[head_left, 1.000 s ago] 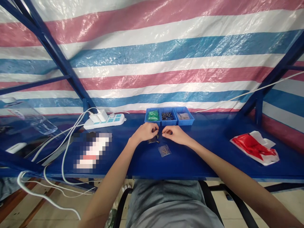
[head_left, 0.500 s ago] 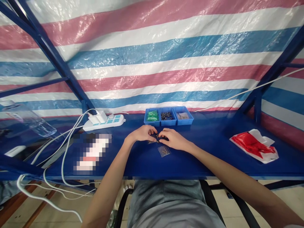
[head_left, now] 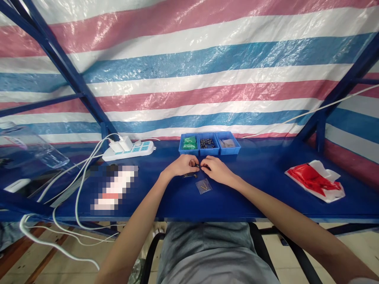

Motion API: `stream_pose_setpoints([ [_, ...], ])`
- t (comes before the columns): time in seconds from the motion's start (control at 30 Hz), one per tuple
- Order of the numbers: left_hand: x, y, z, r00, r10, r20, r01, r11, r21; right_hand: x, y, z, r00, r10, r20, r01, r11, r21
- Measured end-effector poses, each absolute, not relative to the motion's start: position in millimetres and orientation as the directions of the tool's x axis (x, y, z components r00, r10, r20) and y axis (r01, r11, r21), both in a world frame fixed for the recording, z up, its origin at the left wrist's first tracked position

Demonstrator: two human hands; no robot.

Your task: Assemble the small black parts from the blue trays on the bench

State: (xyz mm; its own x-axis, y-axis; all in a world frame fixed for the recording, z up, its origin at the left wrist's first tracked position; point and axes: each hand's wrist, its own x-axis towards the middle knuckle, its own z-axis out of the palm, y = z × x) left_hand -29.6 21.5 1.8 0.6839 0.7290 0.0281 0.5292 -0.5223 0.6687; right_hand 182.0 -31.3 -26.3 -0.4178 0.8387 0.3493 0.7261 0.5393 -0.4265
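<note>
Evidently, the small clear bag [head_left: 199, 188] lies flat on the blue tabletop [head_left: 231, 205], just nearer the wearer than the two hands. It is roughly square, transparent and slightly glossy, set at a slant; inside are slim brass-coloured pieces [head_left: 204, 187], straight and lying at an angle to one another. Beyond it, beside the left hand [head_left: 185, 165], small dark and brass-toned parts [head_left: 192, 175] rest on the tabletop, partly covered by that hand; their exact form is too small to establish.

Left hand: fingers curled, thumb and fingertips drawn in; whether a part is gripped cannot be told. Right hand [head_left: 216, 169]: likewise curled, fingertips facing the left hand across a narrow gap; its grip cannot be determined either.

Three blue bins stand side by side beyond the hands: the left bin [head_left: 188, 152] contains green packets [head_left: 190, 142], the middle bin [head_left: 209, 152] many small dark pieces [head_left: 207, 142], the right bin [head_left: 231, 151] pale packets [head_left: 227, 142].
</note>
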Motion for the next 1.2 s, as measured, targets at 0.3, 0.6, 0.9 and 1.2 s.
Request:
stream_pose_setpoints([
  [0.3,-23.1,17.5,2.4,0.682,0.73,0.045,0.505,-0.514,0.694,183.4,-28.0,-29.0,-0.413,0.841,0.349,0.728,0.535,-0.428],
  [0.6,-21.0,18.9,0.0,0.667,0.743,0.049,0.532,-0.522,0.666,183.8,-28.0,-29.0,-0.424,0.836,0.348,0.72,0.544,-0.432],
  [0.9,-21.2,18.5,-0.8,0.677,0.731,0.08,0.555,-0.579,0.598,185.0,-28.5,-28.1,-0.427,0.841,0.333,0.711,0.54,-0.451],
  [1.2,-19.9,12.3,5.5,0.649,0.735,0.195,0.517,-0.614,0.596,183.2,-30.5,-23.0,-0.323,0.868,0.377,0.649,0.493,-0.579],
])
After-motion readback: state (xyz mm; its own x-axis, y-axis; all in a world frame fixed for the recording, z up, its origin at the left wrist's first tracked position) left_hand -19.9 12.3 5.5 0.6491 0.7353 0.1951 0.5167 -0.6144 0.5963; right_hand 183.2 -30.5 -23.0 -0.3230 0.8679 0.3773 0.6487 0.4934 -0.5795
